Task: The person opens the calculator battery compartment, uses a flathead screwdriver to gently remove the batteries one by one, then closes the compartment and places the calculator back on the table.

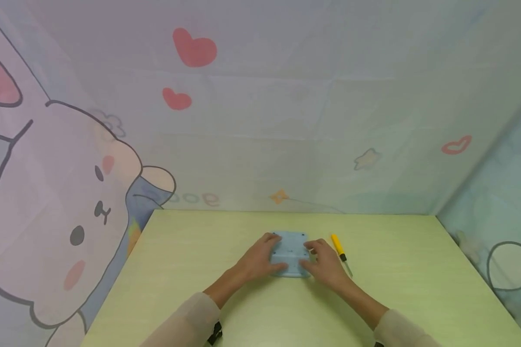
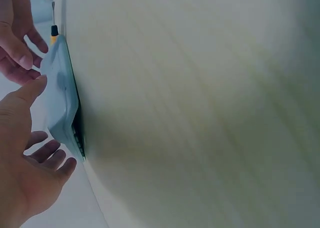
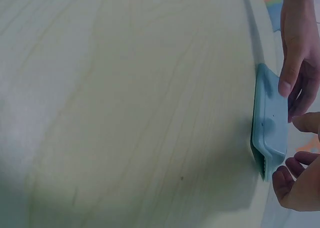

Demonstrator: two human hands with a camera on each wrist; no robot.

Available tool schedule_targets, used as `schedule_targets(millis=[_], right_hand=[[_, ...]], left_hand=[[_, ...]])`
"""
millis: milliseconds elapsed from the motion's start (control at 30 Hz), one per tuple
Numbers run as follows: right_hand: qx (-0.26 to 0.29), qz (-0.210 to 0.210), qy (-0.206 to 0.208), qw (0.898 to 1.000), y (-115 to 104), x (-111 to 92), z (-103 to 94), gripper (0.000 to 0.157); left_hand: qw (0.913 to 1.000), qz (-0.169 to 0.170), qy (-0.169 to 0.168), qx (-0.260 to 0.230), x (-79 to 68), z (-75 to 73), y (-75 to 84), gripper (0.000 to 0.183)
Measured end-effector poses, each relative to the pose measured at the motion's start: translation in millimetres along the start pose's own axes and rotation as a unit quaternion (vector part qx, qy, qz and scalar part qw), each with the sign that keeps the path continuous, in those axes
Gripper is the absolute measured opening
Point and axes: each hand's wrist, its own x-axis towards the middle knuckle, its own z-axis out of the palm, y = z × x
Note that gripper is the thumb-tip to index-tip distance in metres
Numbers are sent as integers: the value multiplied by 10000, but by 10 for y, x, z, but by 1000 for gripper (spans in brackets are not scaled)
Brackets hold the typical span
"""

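Note:
A light blue plastic case (image 1: 291, 250) lies on the table with a flat face up, small dark screw holes near its corners. Its kind cannot be told from this side. At its left edge is my left hand (image 1: 259, 259), thumb and fingers spread and loosely bent beside the case. My right hand (image 1: 327, 264) is at the opposite edge, fingers slightly bent, thumb near the front corner. In the left wrist view the case (image 2: 62, 87) shows side-on, a dark gap under its edge; the right wrist view shows the case (image 3: 272, 120) tilted slightly off the tabletop.
A screwdriver (image 1: 338, 248) with a yellow and black handle lies just right of my right hand, its shaft pointing towards me. The pale green table (image 1: 191, 250) meets a printed cloth backdrop (image 1: 260, 144) at the back, with more cloth on both sides.

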Motion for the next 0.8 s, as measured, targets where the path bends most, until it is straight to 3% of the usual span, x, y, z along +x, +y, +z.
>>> schedule_targets(millis=[333,533,800], right_hand=[[-367,-306,-61,9988,-51,58,12,42],[-448,-840,-124,9954,-53,108,-18,38],[-575,-1156,-449,9906,5,195,7,36]], left_hand=[[9976,397,34,569,23,1,-39,78],[9936,759,78,833,72,-17,-52,78],[9918,820,-179,960,147,-13,-80,79]])
